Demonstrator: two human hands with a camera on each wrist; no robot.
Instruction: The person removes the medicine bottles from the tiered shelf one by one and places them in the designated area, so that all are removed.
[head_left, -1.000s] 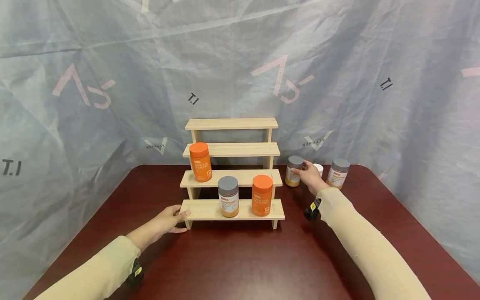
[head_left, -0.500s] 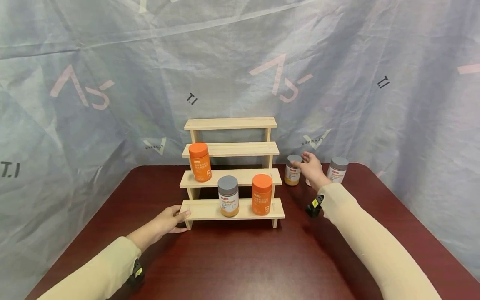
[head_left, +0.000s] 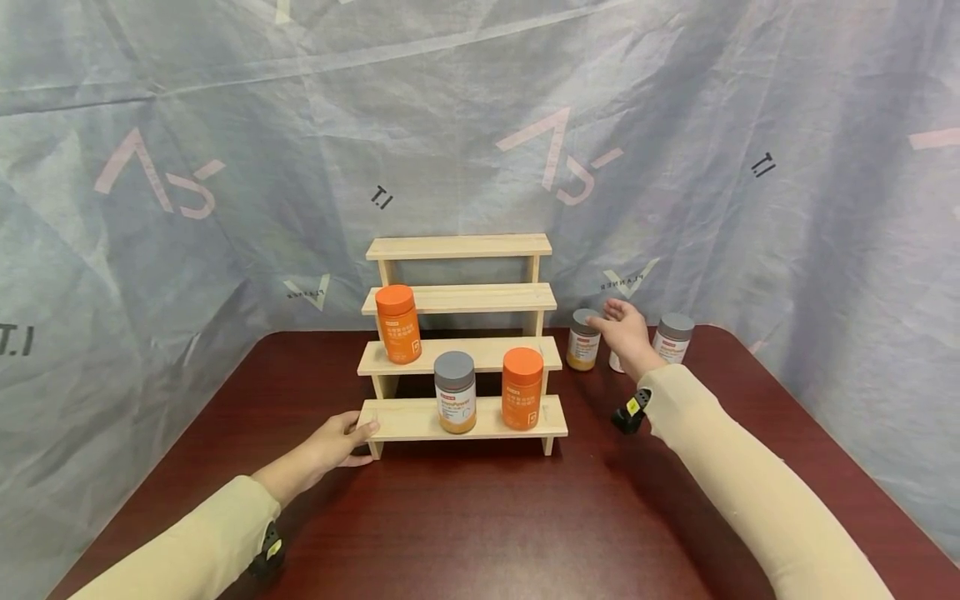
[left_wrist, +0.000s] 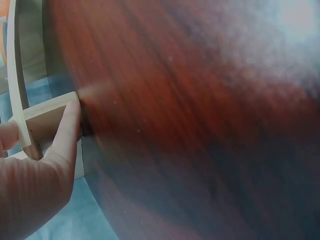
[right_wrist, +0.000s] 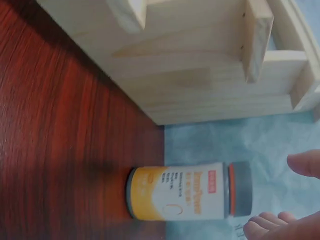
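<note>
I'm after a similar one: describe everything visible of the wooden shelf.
The shelf looks like pale wood: four stepped boards on side supports, upright on the table. The lowest board bears a gray-lidded jar and an orange jar; the next, another orange jar. The left hand grips the lowest board's left end.

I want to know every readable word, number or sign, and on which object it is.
"Power", beginning blurred: grey-lidded jar near right hand; also shelved grey-lidded jar.
"T.I": backdrop, repeated.
"PLANNER", mirrored: backdrop, by a V shape.
Unclear: large pink marks on backdrop.
Too small or blurred: other jar print, including upper orange jar and lower orange jar.
</note>
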